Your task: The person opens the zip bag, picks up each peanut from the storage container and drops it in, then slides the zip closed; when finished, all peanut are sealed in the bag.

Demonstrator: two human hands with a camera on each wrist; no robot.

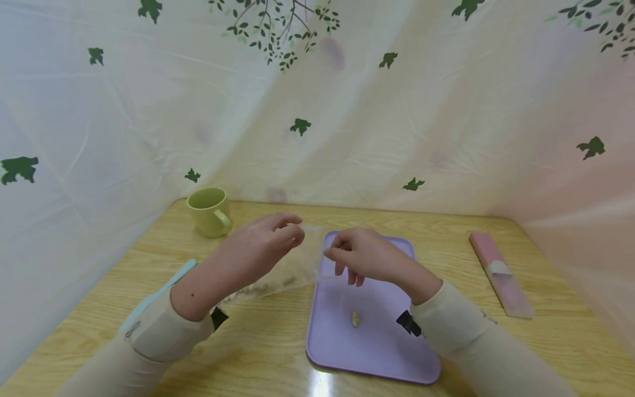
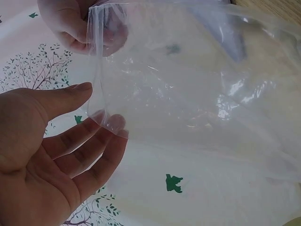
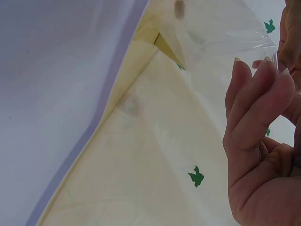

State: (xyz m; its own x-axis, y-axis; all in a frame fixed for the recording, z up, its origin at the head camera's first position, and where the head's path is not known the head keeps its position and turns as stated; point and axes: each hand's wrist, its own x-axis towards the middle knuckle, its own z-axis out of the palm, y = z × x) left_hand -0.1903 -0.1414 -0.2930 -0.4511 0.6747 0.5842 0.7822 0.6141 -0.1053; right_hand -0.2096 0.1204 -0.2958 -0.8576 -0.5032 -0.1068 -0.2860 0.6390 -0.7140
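Observation:
A clear plastic zip bag stretches between the two hands, with small pale pieces inside its lower left end. At its top edge, the right hand pinches the bag's mouth between thumb and fingers. The left hand is at the other side of the mouth; in the left wrist view its fingertips lie behind the film, while the thumb stands apart near the edge. Beneath the right hand lies a purple tray, holding one small tan piece that looks like a peanut.
A green mug stands at the back left. Partly hidden by the left forearm is a long light-blue item. On the right lies a slim pink case with a pale band. A patterned curtain hangs behind the wooden table.

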